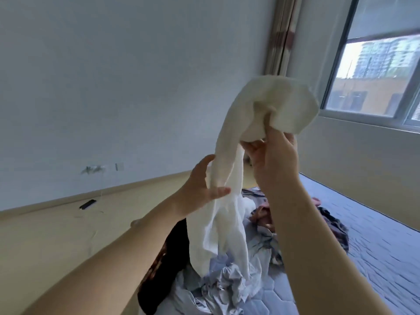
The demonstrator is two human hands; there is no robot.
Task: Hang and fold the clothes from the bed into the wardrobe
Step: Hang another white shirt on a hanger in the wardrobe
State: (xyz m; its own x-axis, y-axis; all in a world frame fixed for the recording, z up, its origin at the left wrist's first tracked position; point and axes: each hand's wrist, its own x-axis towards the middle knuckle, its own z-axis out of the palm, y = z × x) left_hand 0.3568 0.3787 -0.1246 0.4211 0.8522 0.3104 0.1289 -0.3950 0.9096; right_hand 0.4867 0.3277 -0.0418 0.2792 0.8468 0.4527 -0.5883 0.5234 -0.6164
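Note:
I hold a cream-white garment (229, 137) up over the bed. My right hand (272, 155) pinches its upper folded part, which droops over my fingers. Lower down, my left hand (202, 183) grips the hanging white fabric, thumb in front of it. The garment's lower end trails into a pile of clothes (238, 280) on the blue quilted mattress (375, 235): pale grey-blue pieces, a dark patterned piece (166, 269) at the left, pink and plaid pieces behind my right arm. No wardrobe is in view.
A light wooden floor (56, 235) runs left of the bed, with a dark phone-like object (87, 204) and a thin cable on it. A white wall stands behind. A window (381, 64) and a curtain (281, 35) are at the upper right.

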